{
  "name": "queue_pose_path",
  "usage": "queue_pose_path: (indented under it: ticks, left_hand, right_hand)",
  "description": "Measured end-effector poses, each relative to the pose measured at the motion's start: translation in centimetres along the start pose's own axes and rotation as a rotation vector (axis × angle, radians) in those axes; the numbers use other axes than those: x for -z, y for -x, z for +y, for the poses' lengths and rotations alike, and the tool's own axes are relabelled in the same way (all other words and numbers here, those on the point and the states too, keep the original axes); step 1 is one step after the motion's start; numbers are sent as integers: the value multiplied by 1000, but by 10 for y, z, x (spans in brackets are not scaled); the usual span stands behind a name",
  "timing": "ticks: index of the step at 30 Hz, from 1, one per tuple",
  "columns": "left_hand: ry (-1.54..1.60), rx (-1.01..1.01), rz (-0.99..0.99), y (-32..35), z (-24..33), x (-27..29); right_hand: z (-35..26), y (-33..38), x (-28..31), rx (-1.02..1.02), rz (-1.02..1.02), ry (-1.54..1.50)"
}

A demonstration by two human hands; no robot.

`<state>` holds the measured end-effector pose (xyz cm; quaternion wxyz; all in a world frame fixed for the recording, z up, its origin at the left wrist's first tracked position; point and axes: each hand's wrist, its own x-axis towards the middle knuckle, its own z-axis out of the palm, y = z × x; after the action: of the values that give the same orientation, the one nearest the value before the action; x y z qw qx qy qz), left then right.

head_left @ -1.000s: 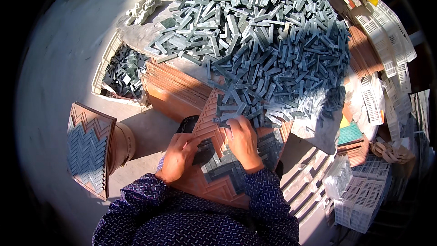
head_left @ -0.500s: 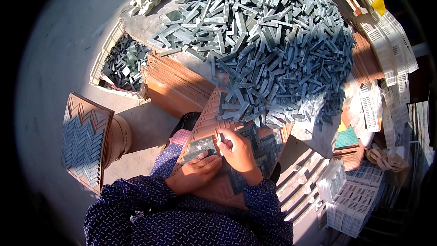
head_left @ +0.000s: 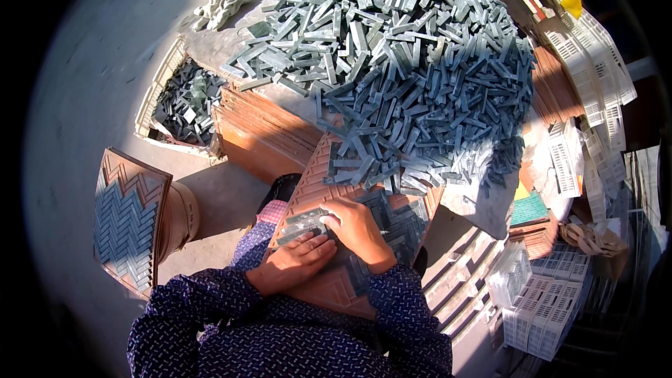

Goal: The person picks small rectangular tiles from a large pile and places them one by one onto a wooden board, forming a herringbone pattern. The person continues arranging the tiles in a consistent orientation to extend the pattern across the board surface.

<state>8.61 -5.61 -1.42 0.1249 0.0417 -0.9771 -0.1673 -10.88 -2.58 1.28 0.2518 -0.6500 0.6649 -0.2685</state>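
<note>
A terracotta-coloured tray [head_left: 323, 190] with herringbone grooves lies across my lap, partly filled with dark grey stone strips [head_left: 404, 222]. My left hand [head_left: 297, 263] rests flat on its left part, fingers stretched over the laid strips. Close beside its fingertips, my right hand [head_left: 355, 232] bends its fingers and thumb together against the strips. Whatever is between those fingers is hidden. Beyond the tray, a large heap of loose grey-green stone strips [head_left: 413, 91] spills onto its far edge.
At left, a tray filled with grey herringbone strips [head_left: 129, 217] rests on a round drum [head_left: 183, 213]. A crate [head_left: 142, 113] of dark pieces and stacked terracotta trays [head_left: 259, 147] stand behind. Pale gloves [head_left: 220, 9] lie at the back; white plastic crates [head_left: 546, 308] stand right.
My right hand has lowered slightly leftward onto the tray; the stone strip seen upright in its fingers no longer shows. My left hand has shifted slightly left and stays flat.
</note>
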Motion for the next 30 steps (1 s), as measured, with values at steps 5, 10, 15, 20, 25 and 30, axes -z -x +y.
queue_pose_path:
  ticks: [5, 10, 15, 20, 25, 30]
  left_hand:
    - [-57, -35, 3, -6, -3, 7]
    - [-85, -103, -19, -2, -9, 11]
    - [9, -50, -29, 1, -10, 8]
    - [-19, 36, -89, -7, -6, 10]
    - [152, 55, -86, -11, -9, 14]
    - [329, 175, 123, -23, -24, 33]
  right_hand:
    - [-6, 7, 6, -19, 151, -64]
    - [-16, 32, 17, -201, 129, -112]
    - [-13, 46, 5, -83, 256, -110]
    - [-8, 29, 11, -155, 355, -36]
    - [9, -12, 11, -220, 528, 204]
    - [18, -23, 5, -312, 553, 33]
